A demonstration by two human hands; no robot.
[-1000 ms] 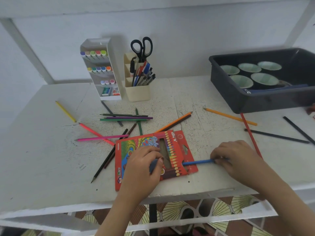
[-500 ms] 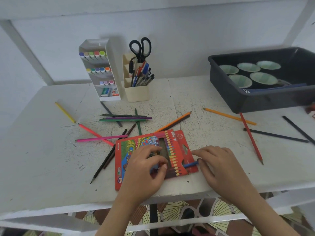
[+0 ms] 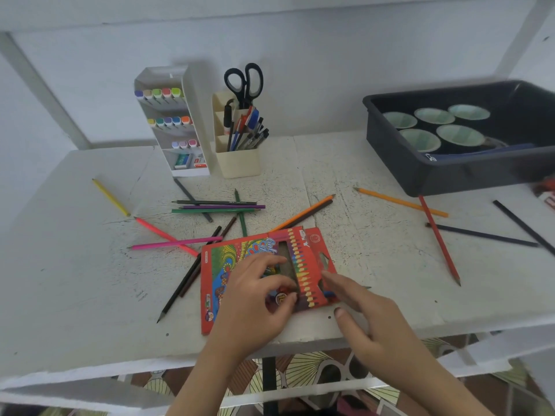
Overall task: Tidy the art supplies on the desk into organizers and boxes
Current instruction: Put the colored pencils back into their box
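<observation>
A red coloured-pencil box (image 3: pixel 216 277) lies flat near the desk's front edge, its flap open on the right. My left hand (image 3: pixel 255 301) rests on the box with fingers and thumb curled at its window. My right hand (image 3: pixel 369 322) is just right of the box, fingers straight, fingertips at the open end. Only a short blue pencil (image 3: pixel 329 294) end shows there. Loose pencils lie around: yellow (image 3: pixel 111 198), pink (image 3: pixel 177 243), orange (image 3: pixel 303 213), red (image 3: pixel 438 240), a green and purple cluster (image 3: pixel 219 207).
A white marker rack (image 3: pixel 192 121) and a cream pen holder (image 3: pixel 238 163) with black scissors (image 3: pixel 244 82) stand at the back. A dark bin (image 3: pixel 450 175) holding several cups sits back right. Dark pencils (image 3: pixel 483 235) lie at the right.
My right hand moved left toward the box, and the blue pencil slid almost fully into it. My left hand stayed on the box.
</observation>
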